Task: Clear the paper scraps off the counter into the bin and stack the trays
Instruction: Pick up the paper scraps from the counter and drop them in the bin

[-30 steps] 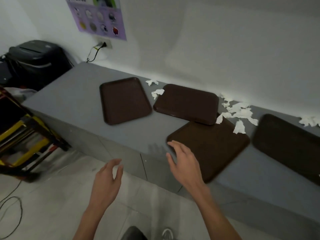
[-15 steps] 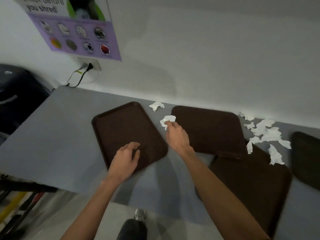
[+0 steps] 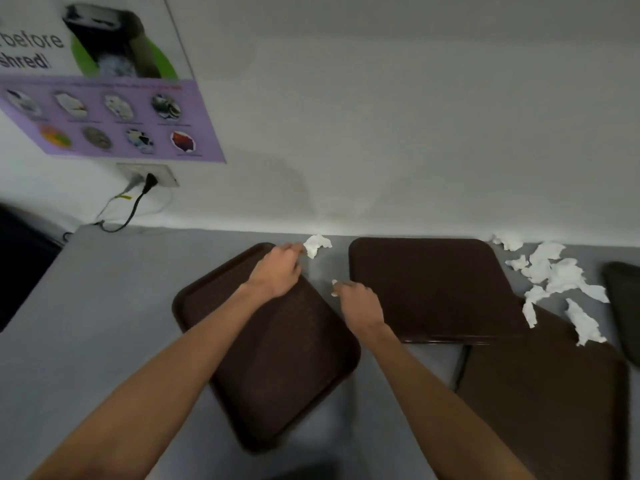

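Our right hand (image 3: 360,304) now pinches a small scrap (image 3: 334,287) in curled fingers, and our left hand (image 3: 277,271) has reached the far scrap (image 3: 317,244) at its one o'clock, grip unclear, so clearing has begun.

left hand (image 3: 277,271) moved to the far scrap (image 3: 317,244), right hand (image 3: 360,304) drawn back — near scrap (image 3: 334,287) bunched inside it

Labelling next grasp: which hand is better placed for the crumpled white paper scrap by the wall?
Left. The left hand reaches over a brown plastic tray, fingertips at the edge of the crumpled white paper scrap. The right hand sits further back and pinches a small white scrap.
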A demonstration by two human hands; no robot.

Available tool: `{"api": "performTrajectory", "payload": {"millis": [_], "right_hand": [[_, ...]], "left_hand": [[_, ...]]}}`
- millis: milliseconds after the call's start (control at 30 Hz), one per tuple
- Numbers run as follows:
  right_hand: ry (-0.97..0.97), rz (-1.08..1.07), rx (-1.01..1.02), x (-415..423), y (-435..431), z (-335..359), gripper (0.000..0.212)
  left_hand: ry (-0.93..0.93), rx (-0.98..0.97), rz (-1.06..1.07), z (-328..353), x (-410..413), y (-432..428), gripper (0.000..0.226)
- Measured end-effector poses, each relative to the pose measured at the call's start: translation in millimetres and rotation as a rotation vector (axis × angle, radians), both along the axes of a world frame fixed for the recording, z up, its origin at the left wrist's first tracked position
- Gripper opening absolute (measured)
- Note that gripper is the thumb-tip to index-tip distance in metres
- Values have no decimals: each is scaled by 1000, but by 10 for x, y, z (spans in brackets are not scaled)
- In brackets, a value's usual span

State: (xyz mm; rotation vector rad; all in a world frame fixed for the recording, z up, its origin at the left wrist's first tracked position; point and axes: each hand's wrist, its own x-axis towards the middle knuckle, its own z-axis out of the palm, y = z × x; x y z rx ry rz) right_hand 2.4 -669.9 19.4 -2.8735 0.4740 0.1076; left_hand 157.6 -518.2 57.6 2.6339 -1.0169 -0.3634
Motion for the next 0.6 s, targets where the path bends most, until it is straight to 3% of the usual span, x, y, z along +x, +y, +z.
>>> {"api": "performTrajectory", "payload": {"millis": [200,333,467,600], "right_hand": [[-368,-260,352,-481,50,533,29],[-501,-345,416,-911,-35,816,40],[-556,-422,393,-1251,-131,878,32],[-653,-519,405,-1518,-201,909,25]], "left_hand": [[48,123,-88,-331,528,-775,49],[12,233,-194,-768,689,-926,59],[-120,271,-201,-923,410,-895,29],[-52,175,-106,-647,56,-902,21]]}}
